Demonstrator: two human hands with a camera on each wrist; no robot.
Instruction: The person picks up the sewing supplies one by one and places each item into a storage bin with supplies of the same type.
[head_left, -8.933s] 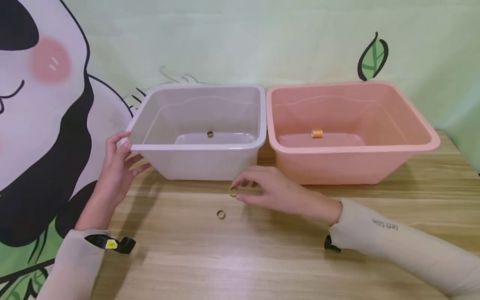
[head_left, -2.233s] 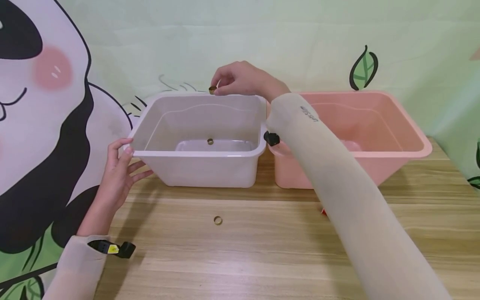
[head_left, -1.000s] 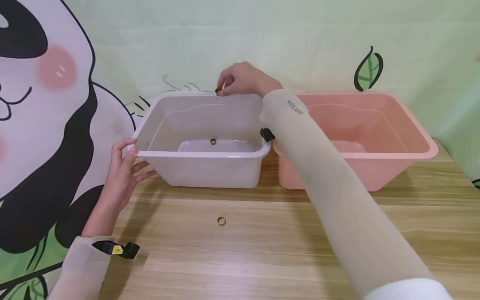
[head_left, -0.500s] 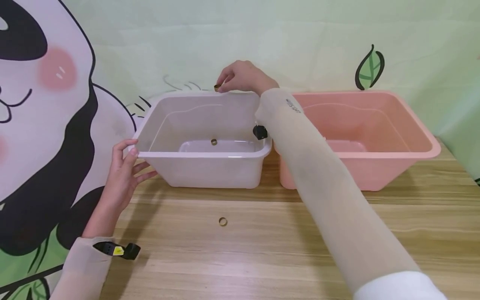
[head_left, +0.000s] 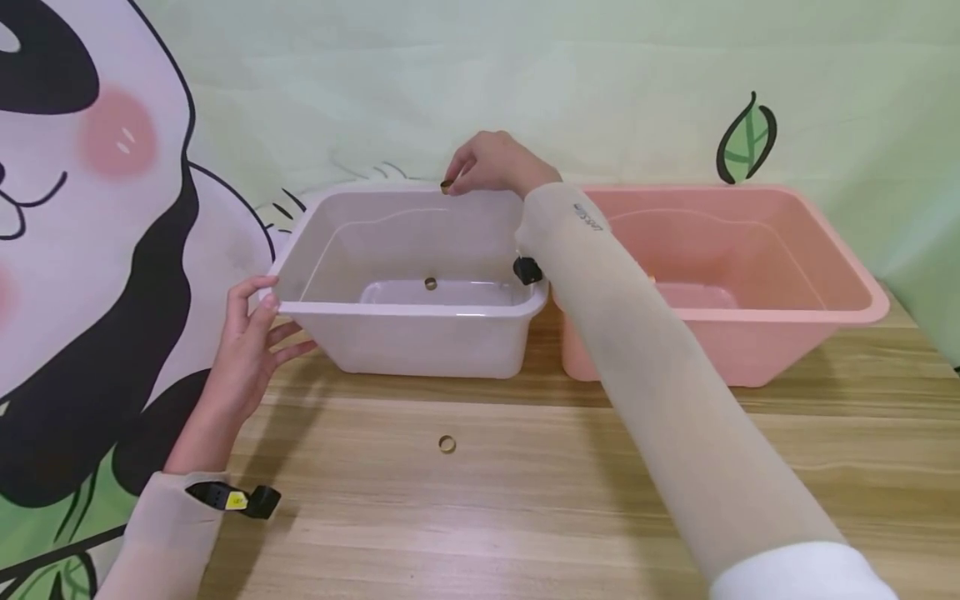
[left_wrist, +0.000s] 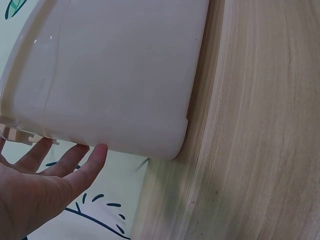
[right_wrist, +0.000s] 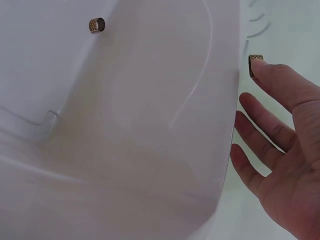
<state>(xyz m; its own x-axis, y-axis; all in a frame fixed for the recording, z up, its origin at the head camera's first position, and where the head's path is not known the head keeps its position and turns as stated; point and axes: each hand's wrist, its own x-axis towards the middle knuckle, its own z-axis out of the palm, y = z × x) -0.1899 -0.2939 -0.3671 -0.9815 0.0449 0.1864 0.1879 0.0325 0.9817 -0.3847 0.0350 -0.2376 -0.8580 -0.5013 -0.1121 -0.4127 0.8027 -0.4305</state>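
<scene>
My right hand [head_left: 498,162] pinches a gold patterned ring [right_wrist: 255,65] between thumb and finger at the far rim of the whitish tub [head_left: 420,342]. Its other fingers are spread along the outside of that rim in the right wrist view. My left hand [head_left: 251,337] grips the tub's near left corner, thumb and index finger on the rim, the other fingers under it against the side wall. A second ring [head_left: 431,283] lies on the tub's floor. On the table in front lies a third ring [head_left: 447,444].
Directly right of the whitish tub stands a pink tub [head_left: 787,333], partly covered by my right sleeve. A bit of something orange [head_left: 651,279] shows inside it beside the sleeve. Behind both tubs hangs a pale green printed backdrop [head_left: 637,100]. The wooden table [head_left: 360,517] runs in front.
Since the earliest frame, my right hand has carried the pinched ring from the table up to the tub's far rim. Lately it has shifted only slightly. The left hand keeps its grip.
</scene>
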